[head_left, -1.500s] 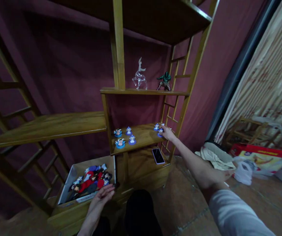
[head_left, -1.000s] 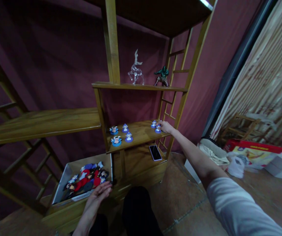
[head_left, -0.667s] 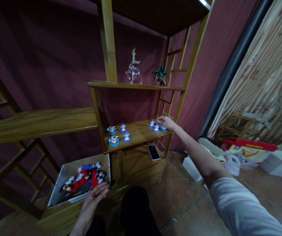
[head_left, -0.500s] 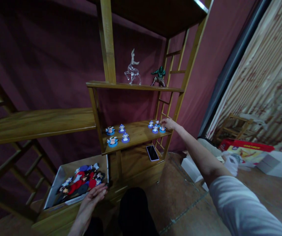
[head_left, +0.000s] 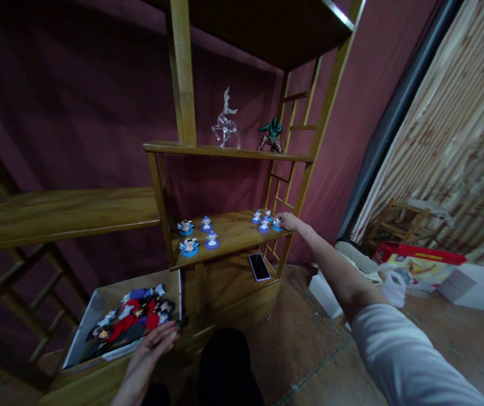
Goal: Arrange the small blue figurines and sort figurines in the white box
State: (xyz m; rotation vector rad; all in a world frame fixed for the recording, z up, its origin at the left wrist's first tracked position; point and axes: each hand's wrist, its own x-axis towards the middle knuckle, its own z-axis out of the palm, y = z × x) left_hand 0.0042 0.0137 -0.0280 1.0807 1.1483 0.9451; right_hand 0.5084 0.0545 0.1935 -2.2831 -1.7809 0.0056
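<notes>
My right hand [head_left: 289,220] reaches out to the right end of the middle wooden shelf [head_left: 233,237], its fingertips on a small blue-based figurine [head_left: 278,224] among a cluster of several like it [head_left: 262,219]. The fingers look pinched on that figurine. A second group of blue-based figurines [head_left: 195,234] stands at the shelf's left end. My left hand [head_left: 157,341] lies flat, fingers stretched, on the near edge of a white box [head_left: 81,332] filled with red, blue and black figures [head_left: 134,316].
A black phone [head_left: 259,267] lies on the lower shelf. A clear glass deer [head_left: 225,119] and a green figure [head_left: 271,134] stand on the upper shelf. White boxes [head_left: 474,287], a red box [head_left: 414,262] and a wooden chair [head_left: 398,223] sit on the floor at right.
My right hand stayed at the right figurine cluster and shifted slightly toward the shelf's right edge. My left hand kept resting on the box edge. My head turned a little to the right.
</notes>
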